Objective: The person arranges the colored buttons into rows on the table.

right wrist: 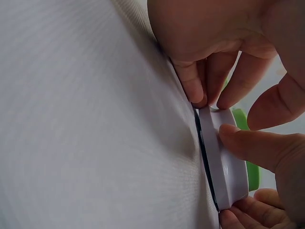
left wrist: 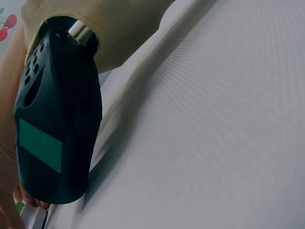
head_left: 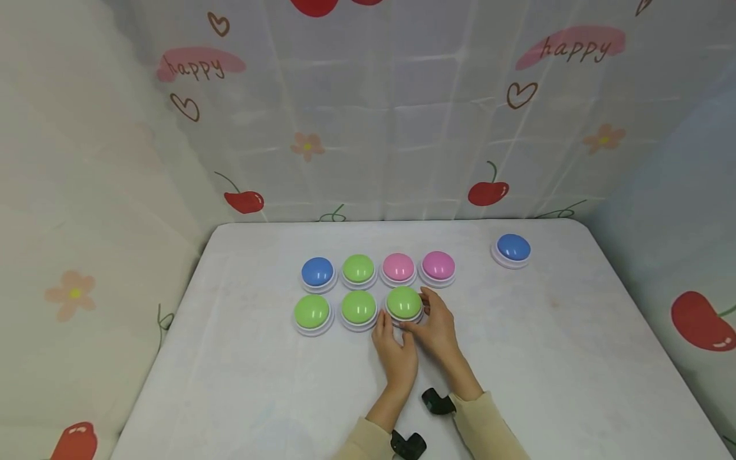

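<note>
In the head view, a green-domed push button (head_left: 404, 302) with a white base sits at the right end of the front row. My right hand (head_left: 441, 329) pinches its base, thumb on the near side and fingers round the right. My left hand (head_left: 398, 358) touches the left side with its fingertips, the thumb held apart from it. In the right wrist view, the white base (right wrist: 224, 162) stands on its edge in the picture, my right hand (right wrist: 281, 164) below and my left hand (right wrist: 224, 38) above. Only a corner of that base (left wrist: 34, 215) shows in the left wrist view.
Two more green buttons (head_left: 359, 308) (head_left: 312, 312) continue the front row. Behind stand a blue (head_left: 317, 272), a green (head_left: 358, 269), a pink (head_left: 398, 267) and a magenta button (head_left: 438, 266). Another blue button (head_left: 513, 248) is apart at the far right of the white table (head_left: 241, 383).
</note>
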Demonstrator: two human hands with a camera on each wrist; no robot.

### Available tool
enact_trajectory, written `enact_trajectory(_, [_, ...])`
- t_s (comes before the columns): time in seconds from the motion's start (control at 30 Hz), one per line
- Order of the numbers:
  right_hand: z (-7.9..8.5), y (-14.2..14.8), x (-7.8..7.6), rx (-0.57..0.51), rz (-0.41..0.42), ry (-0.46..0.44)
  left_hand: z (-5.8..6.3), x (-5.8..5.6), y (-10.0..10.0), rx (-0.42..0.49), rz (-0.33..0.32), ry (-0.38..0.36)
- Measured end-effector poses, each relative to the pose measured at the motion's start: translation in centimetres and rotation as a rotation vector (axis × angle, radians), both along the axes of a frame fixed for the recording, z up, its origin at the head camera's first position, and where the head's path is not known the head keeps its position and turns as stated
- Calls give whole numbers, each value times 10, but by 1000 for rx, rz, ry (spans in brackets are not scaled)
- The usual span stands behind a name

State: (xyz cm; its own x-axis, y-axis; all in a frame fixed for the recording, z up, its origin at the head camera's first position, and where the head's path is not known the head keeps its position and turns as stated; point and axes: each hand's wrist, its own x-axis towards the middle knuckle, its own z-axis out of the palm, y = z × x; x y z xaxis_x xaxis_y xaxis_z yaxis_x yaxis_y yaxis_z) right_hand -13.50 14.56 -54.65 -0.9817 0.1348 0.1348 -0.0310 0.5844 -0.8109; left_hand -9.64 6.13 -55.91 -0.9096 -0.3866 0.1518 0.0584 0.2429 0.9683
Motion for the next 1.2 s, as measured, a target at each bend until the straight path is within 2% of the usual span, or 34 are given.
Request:
enact_trajectory(0.3, [-5,0,1,-3,8,18,-2,1,-1,16,-5,-16])
enact_trajectory(0.6, [-7,0,1,9,25,71,-4,1,-1,-3,1,8])
enact_trajectory(0.83, [-7,0,1,3,23,68,-2,1,0,-4,4,4])
enact_trajectory(1.2, [-7,0,1,-4,32,73,0,1,-1,40,-11,-26])
